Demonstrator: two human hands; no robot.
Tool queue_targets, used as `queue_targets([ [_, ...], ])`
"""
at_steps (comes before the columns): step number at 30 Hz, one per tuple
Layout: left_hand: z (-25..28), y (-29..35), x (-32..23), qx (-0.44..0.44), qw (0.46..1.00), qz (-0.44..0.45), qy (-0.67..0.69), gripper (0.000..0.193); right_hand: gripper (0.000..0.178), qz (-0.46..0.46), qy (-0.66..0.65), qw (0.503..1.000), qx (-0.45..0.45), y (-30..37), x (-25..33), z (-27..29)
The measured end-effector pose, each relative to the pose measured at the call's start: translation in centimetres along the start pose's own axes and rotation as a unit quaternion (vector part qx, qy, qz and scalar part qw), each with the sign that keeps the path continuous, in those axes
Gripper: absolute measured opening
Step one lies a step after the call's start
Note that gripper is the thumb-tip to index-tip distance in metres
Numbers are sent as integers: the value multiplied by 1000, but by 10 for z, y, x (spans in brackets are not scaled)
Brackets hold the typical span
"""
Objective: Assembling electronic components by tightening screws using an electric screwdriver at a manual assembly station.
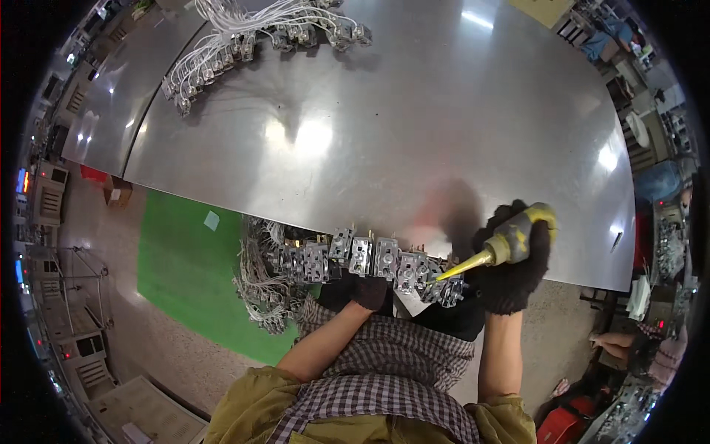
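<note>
Our right hand (515, 278) wraps yellow squeeze bottle (500, 249), tip at wired metal parts (386, 257) by steel table (384, 163) edge. Left hand (372, 294) under parts; fingers hidden, can't tell grip. We should keep tip steady.

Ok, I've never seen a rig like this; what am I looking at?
There's no machine: a person works with two hands in dark gloves. The single picture comes from a fisheye camera on their head, looking down, so straight edges bend. The right hand holds a yellow squeeze bottle, its thin nozzle pointing at a row of small metal components by the table's near edge. The left hand is just below that row, its grip unclear. Farther back, on the metal table, lie similar parts with white wires.
</note>
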State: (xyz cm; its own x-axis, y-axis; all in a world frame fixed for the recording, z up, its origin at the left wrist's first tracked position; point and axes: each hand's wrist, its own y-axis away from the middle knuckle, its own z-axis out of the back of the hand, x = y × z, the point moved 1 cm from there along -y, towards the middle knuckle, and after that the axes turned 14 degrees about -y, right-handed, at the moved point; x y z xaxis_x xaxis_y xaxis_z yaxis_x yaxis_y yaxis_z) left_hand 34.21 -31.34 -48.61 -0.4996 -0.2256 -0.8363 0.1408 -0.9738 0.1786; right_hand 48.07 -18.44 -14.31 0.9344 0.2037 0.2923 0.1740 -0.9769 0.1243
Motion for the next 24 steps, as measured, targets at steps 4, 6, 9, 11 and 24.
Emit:
queue_targets([
  [4, 24, -1, -51, 106, 950, -55, -288, 37, 47, 66, 153, 981, 101, 9, 13, -25],
  [6, 7, 8, -21, 82, 975, -73, -193, 42, 53, 100, 149, 975, 131, 16, 4, -38],
  [9, -6, 10, -14, 47, 987, -2, 151, 41, 59, 95, 331, 925, 161, 16, 2, -41],
  [11, 7, 8, -29, 33, 983, -104, -145, 45, 64, 94, 369, 897, 223, 10, 2, -49],
  [24, 36, 10, -61, -90, 865, -198, -452, 51, 74, 108, 610, 769, 157, 27, -8, -52],
])
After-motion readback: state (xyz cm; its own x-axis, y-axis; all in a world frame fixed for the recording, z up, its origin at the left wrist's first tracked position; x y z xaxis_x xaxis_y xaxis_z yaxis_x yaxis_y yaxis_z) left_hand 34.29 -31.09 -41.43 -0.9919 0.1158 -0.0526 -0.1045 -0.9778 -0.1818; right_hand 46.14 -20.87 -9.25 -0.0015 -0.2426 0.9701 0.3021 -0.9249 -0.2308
